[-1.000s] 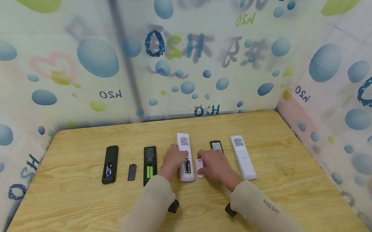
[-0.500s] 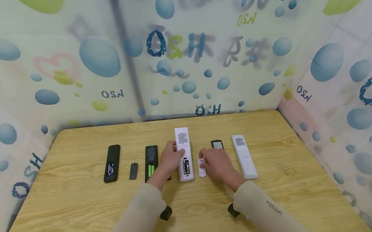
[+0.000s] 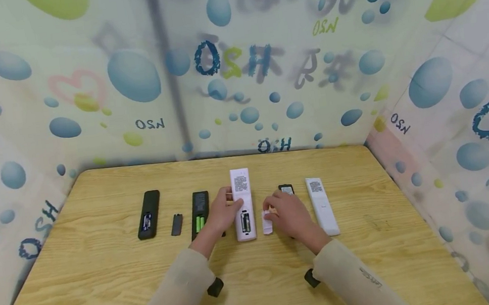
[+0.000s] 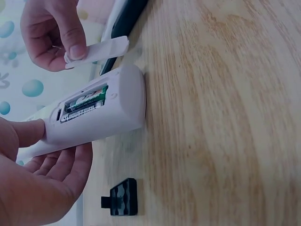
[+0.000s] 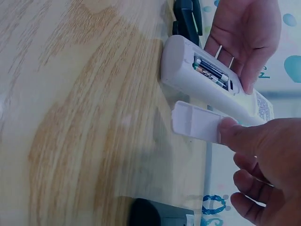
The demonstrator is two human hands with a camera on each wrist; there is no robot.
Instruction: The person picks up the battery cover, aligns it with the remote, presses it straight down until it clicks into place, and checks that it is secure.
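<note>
A white remote control [image 3: 242,193] lies back side up in the middle of the table, its battery compartment uncovered with batteries [image 4: 87,103] inside. My left hand [image 3: 222,210] grips it from the left, thumb on the back and fingers along the side. Just right of it, my right hand [image 3: 289,213] pinches a white battery cover [image 5: 195,121] between thumb and fingers. In the right wrist view the cover is held beside the remote, apart from the compartment.
Left on the wooden table [image 3: 81,274] are a black remote [image 3: 148,212], a small black cover [image 3: 177,225] and another black remote [image 3: 199,206] with green batteries. To the right lie a dark remote [image 3: 285,189], partly hidden by my hand, and a white remote [image 3: 322,206]. Patterned walls enclose the table.
My left hand has shifted slightly left and its thumb has moved off the remote's middle towards its edge. The right hand still holds the cover, now slightly further right of the remote.
</note>
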